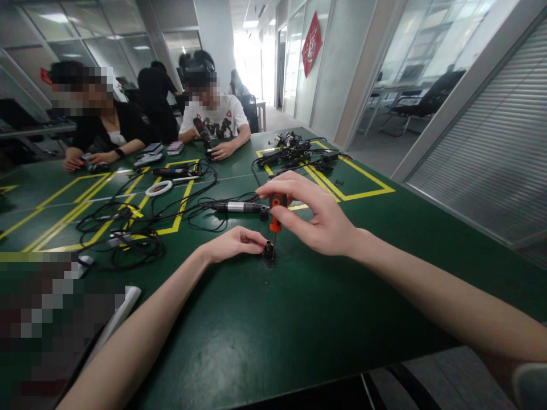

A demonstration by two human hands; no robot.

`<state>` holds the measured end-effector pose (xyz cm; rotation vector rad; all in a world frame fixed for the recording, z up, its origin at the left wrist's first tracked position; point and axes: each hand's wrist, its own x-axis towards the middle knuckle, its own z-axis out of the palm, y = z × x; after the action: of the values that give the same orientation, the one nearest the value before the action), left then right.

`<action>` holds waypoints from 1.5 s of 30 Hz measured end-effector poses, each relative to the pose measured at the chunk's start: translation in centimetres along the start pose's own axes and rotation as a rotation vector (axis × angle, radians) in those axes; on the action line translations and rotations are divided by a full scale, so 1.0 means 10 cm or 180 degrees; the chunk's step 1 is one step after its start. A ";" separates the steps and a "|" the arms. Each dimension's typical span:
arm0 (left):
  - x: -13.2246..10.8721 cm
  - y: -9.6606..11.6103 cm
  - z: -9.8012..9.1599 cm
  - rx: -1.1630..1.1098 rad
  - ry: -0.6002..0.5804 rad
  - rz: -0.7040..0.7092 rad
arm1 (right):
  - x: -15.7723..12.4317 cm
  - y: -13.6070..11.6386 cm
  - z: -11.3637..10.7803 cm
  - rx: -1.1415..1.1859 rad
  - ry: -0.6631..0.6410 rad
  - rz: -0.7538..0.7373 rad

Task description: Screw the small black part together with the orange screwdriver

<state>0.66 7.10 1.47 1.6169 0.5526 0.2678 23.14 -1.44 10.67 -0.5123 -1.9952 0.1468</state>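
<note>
My right hand (pixel 310 213) is closed around the handle of an orange and black screwdriver (pixel 277 219), which stands upright with its shaft pointing down. The tip meets a small black round part (pixel 269 256) on the green table (pixel 239 336); whether it sits in a screw cannot be made out. From the left, my left hand (pixel 237 242) pinches the side of this black part with thumb and fingers. Just beyond lies a silver and black cylindrical tool (pixel 237 207) with a cable, and a small black piece (pixel 264 214) stands by its end.
Coiled black cables (pixel 128 245) and a white ring (pixel 158 188) lie to the left. A heap of black cables and parts (pixel 294 152) is at the back right. Across the table sit two people, one holding a black tool (pixel 203 134). A tiny dark bit (pixel 267 282) lies nearer me.
</note>
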 end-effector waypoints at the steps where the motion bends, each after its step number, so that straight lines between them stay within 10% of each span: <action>1: 0.00 0.00 0.01 -0.0016 0.0019 -0.0011 | 0.00 0.00 0.00 -0.0016 0.0023 0.0011; 45: 0.02 -0.04 0.04 -0.0547 0.0069 -0.0141 | -0.02 -0.04 0.07 -0.0001 0.0244 0.0066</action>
<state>0.92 6.88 0.98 1.4355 0.5660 0.2925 22.47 -1.84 10.27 -0.5314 -1.9158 0.1377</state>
